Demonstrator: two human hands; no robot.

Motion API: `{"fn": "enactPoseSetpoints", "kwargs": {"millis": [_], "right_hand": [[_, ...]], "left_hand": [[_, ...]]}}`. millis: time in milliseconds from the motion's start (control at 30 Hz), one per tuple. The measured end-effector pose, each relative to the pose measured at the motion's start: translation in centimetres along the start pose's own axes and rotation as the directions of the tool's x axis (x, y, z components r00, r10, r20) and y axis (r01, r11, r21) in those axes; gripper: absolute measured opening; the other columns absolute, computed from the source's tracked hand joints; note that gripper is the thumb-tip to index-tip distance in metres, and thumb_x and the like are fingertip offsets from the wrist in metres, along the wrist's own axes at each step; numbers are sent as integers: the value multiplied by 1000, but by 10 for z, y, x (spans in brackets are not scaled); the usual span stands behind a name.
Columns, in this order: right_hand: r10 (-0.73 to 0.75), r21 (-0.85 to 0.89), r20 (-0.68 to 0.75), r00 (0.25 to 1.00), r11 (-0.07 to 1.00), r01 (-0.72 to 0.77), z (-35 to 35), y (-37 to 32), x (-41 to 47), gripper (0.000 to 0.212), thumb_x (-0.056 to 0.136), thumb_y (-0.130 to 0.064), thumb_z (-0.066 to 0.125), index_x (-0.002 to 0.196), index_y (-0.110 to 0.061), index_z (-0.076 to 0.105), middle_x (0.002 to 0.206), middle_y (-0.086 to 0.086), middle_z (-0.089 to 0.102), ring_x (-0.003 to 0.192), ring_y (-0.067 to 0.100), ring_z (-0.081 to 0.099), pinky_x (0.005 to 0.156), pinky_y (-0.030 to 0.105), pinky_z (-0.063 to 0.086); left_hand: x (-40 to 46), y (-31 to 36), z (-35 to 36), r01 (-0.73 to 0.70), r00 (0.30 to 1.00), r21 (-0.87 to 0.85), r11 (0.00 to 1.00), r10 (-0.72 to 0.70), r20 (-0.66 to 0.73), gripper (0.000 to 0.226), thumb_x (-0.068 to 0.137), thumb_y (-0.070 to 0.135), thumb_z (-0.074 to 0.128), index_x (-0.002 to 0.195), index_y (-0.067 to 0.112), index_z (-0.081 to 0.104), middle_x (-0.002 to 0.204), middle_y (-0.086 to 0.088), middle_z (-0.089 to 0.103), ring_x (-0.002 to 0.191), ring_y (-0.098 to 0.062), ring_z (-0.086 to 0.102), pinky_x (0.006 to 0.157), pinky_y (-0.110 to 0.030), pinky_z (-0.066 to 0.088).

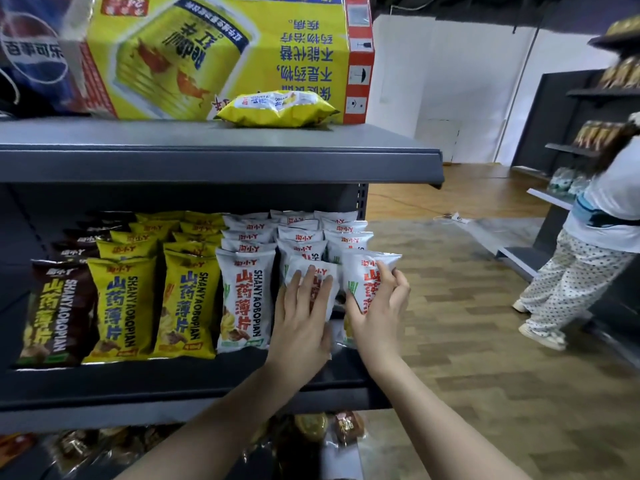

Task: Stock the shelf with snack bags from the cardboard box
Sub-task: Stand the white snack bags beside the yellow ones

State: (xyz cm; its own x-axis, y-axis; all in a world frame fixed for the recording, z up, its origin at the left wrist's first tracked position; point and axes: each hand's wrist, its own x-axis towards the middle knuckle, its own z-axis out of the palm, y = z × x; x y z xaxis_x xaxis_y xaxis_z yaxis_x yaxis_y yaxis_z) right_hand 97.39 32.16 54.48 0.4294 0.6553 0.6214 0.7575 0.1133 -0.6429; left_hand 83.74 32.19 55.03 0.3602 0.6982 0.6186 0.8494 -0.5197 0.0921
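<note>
Currently your left hand (304, 317) presses flat on one white "SHANYAOBOPIAN" bag (313, 289); right hand (379, 306) grips another white bag (367, 275), yellow bags (121, 306) alongside.

Single head view, worn on your head and looking forward and slightly down along your forearms. You stand close to the dark shelf (221, 161), near its right end, so its top board crosses the frame just above mid-height and the tier below fills the left centre. Your left hand (302, 320) and right hand (377, 306) enter from the bottom edge and meet near the middle. The wide-angle lens bends the shelf edges and opens the right side onto the wooden floor (485, 341) and a farther rack (575, 109), well apart.
</note>
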Motion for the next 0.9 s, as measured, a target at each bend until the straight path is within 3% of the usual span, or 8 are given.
{"fn": "enactPoseSetpoints", "kwargs": {"millis": [133,233,433,667,800,900], "right_hand": [[98,-48,9,995,994,-97,18,4,12,69,81,-28,69,140,-15,35,143,19,26,131,37,30,99,46,40],[73,-28,29,997,997,-73,33,3,14,68,81,-25,70,139,-18,35,143,19,25,129,38,31,101,46,39],[-19,70,-5,1000,997,19,54,1,12,66,82,-25,71,134,-32,32,144,19,21,133,36,26,104,46,35],[-40,-131,78,996,990,50,59,3,18,66,86,-52,39,144,-26,20,147,29,21,130,47,33,99,54,38],[-66,32,197,978,998,61,57,14,22,66,89,-54,32,146,-34,5,154,16,0,144,35,10,112,50,27],[-51,175,222,974,984,11,51,17,24,75,91,-46,45,150,-28,3,156,4,-4,146,22,6,115,43,23]], "left_hand": [[0,-6,18,6,998,101,995,-13,61,98,68,43,75,147,14,26,149,-22,30,137,-37,25,104,-56,34],[0,-14,29,81,996,54,995,-82,27,102,67,36,78,148,14,21,149,-25,27,136,-39,31,103,-52,41],[3,-19,43,180,981,-37,983,-182,-68,104,73,34,75,149,14,7,148,-31,21,136,-42,29,107,-47,37],[11,-19,57,207,972,-14,978,-207,-109,99,72,32,77,147,11,16,147,-31,19,138,-43,23,109,-52,34],[11,-20,58,207,974,8,978,-206,-96,95,73,36,76,146,9,22,147,-31,24,138,-42,25,108,-53,35],[11,-18,57,211,974,-6,978,-210,-90,97,73,37,76,147,9,20,147,-30,27,137,-42,26,107,-53,35]]}}
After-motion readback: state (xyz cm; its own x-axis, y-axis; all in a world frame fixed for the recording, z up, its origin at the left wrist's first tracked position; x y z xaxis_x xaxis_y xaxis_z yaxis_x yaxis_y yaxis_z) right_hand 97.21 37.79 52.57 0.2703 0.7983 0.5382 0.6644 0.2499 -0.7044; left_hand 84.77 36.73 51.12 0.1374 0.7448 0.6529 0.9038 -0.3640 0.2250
